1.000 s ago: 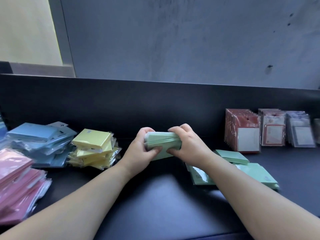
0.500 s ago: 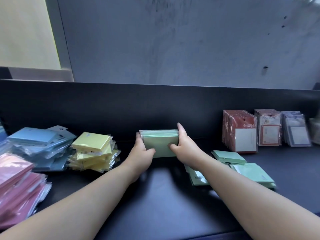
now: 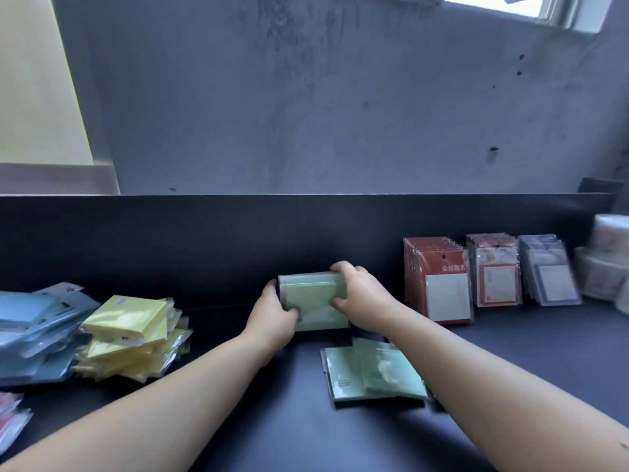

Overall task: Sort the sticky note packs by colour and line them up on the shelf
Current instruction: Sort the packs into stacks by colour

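Head view, left hand [image 3: 272, 321]: grip clamped on green sticky note packs [image 3: 315, 301].
Right hand [image 3: 362, 298]: grip clamped on the same upright stack, opposite end.

In front of me a grey concrete wall [image 3: 323, 103], stained, with a few dark holes on its right side. Pale yellow wall panel [image 3: 34, 80] far left, a beige ledge [image 3: 58, 178] under it. Window frame [image 3: 531, 8] at the top right, bright. White rolls [image 3: 609, 253], wrapped and stacked, at the far right edge, blurred. Small dark box [image 3: 599, 185] just above the shelf's back panel, right corner.
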Demonstrator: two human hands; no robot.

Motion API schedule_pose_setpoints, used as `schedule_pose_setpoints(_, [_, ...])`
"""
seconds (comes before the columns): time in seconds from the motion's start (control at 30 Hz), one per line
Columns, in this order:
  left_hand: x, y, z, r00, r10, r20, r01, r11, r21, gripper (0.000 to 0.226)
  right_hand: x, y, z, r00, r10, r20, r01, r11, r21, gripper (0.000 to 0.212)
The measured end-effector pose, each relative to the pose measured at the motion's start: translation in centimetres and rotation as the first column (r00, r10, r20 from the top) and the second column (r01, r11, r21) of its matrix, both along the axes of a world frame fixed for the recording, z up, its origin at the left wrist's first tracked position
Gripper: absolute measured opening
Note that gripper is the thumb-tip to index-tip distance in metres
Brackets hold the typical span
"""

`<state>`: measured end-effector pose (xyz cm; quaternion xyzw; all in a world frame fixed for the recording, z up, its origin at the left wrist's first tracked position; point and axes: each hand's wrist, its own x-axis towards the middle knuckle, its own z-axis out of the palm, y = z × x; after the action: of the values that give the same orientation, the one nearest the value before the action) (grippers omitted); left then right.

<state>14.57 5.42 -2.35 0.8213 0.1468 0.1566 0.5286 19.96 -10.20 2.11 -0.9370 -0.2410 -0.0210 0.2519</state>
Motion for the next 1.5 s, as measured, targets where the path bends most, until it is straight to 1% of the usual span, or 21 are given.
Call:
schedule_pose_setpoints(0.1, [1.6,-1.8,0.1,1.0,-0.001,0.005,0.001,1.0,0.008,0.055,1.3,-1.8,0.0,0.999,-0.032,0.041,0.034,0.998,-0.058,0.056])
schedule_pose_setpoints(0.2, [3.2,-3.4,0.1,1.0,-0.004,0.006,0.004,0.999,0.035,0.044,2.5,-3.2,-0.1,0.994,-0.065,0.085,0.075,0.99,-0.12,0.058])
schedule_pose_setpoints(0.3, [4.4,-4.4,0.1,1.0,-0.02,-0.005,0.021,0.998,0.06,0.035,3.4,-4.2,-0.3,0.993,-0.074,0.092,0.088,0.984,-0.154,0.067])
schedule_pose_setpoints(0.37, [5.0,-4.7,0.1,1.0,-0.015,-0.004,0.015,0.998,0.062,0.033,3.8,-4.9,-0.3,0.994,-0.072,0.087,0.085,0.983,-0.163,0.074])
schedule_pose_setpoints(0.43, [5.3,-4.9,0.1,1.0,0.003,0.006,-0.003,0.999,0.049,0.034,4.0,-5.7,-0.3,0.994,-0.053,0.094,0.069,0.982,-0.176,0.076])
schedule_pose_setpoints(0.53, [5.5,-5.5,0.1,1.0,0.015,0.014,-0.015,1.0,0.02,0.032,3.8,-6.8,-0.2,0.994,-0.018,0.106,0.035,0.985,-0.166,0.071])
schedule_pose_setpoints(0.63, [5.7,-5.9,0.1,1.0,0.02,0.02,-0.02,1.0,0.018,0.031,3.6,-8.0,0.2,0.991,0.02,0.133,0.003,0.986,-0.168,0.049])
schedule_pose_setpoints(0.73, [5.8,-6.0,-0.1,1.0,0.028,0.008,-0.028,0.999,0.04,0.037,2.7,-9.0,1.4,0.993,0.106,0.055,-0.093,0.974,-0.206,0.037])
schedule_pose_setpoints(0.8, [5.7,-6.0,-0.1,0.999,0.04,0.006,-0.04,0.997,0.059,0.041,1.9,-9.7,2.2,0.983,0.182,-0.026,-0.181,0.938,-0.295,0.03])
schedule_pose_setpoints(0.83, [5.6,-5.9,-0.1,0.999,0.047,0.007,-0.047,0.997,0.062,0.043,1.7,-10.1,2.5,0.975,0.211,-0.066,-0.221,0.911,-0.349,0.031])
schedule_pose_setpoints(0.93, [5.5,-5.8,0.0,0.998,0.066,0.007,-0.066,0.996,0.065,0.051,1.4,-11.0,2.7,0.957,0.223,-0.186,-0.286,0.832,-0.476,0.057])
schedule_pose_setpoints(1.0, [5.4,-5.8,0.1,0.997,0.075,-0.003,-0.074,0.995,0.073,0.054,1.4,-11.2,2.4,0.947,0.242,-0.211,-0.317,0.804,-0.504,0.065])
schedule_pose_setpoints(1.2, [4.8,-6.2,0.2,0.995,0.093,-0.022,-0.089,0.988,0.127,0.06,1.2,-11.1,1.6,0.948,0.268,-0.172,-0.317,0.846,-0.429,0.064])
schedule_pose_setpoints(1.3, [4.2,-6.2,0.3,0.993,0.114,-0.034,-0.109,0.986,0.124,0.07,1.0,-11.0,1.5,0.949,0.276,-0.155,-0.316,0.858,-0.405,0.062])
schedule_pose_setpoints(1.37, [3.5,-6.2,0.8,0.99,0.139,-0.036,-0.134,0.985,0.111,0.073,0.8,-11.0,1.4,0.948,0.282,-0.147,-0.317,0.87,-0.378,0.06])
schedule_pose_setpoints(1.43, [2.2,-6.4,1.9,0.989,0.145,-0.032,-0.141,0.984,0.11,0.068,0.7,-10.9,1.2,0.946,0.294,-0.137,-0.324,0.883,-0.34,0.059])
schedule_pose_setpoints(1.5, [0.6,-6.7,3.0,0.991,0.119,-0.058,-0.105,0.975,0.196,0.055,0.6,-10.8,1.1,0.945,0.302,-0.125,-0.326,0.899,-0.292,0.059])
